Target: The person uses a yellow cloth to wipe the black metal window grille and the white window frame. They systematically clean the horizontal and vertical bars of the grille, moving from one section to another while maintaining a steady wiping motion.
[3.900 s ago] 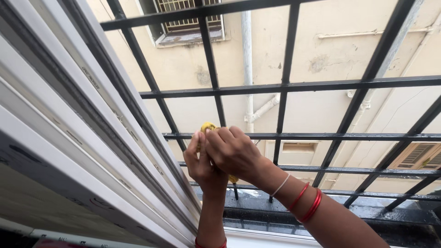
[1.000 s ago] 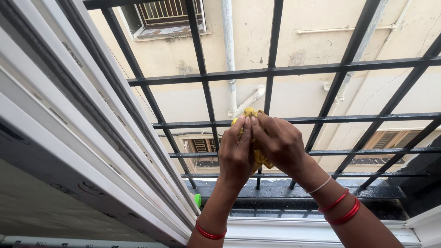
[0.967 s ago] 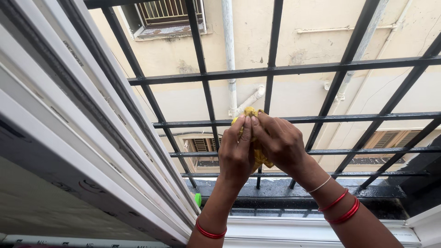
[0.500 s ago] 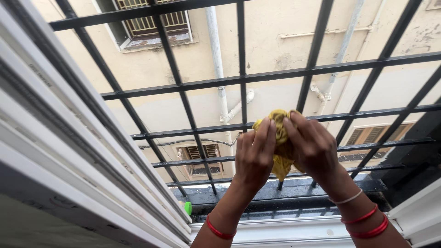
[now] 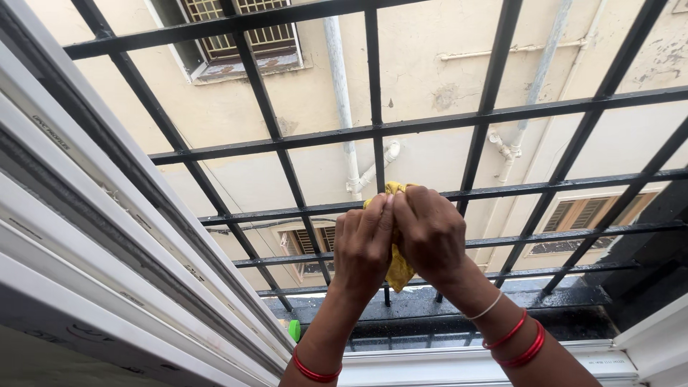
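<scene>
Currently both hands, left hand (image 5: 364, 247) and right hand (image 5: 431, 236), clamp a yellow cloth (image 5: 398, 269) around a black grille bar (image 5: 375, 93), apparently mid-wipe; continued sliding requires steady grip.

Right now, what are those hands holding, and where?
Both hands, left hand and right hand, grip a bunched yellow cloth, pressed around a black window bar.
</scene>
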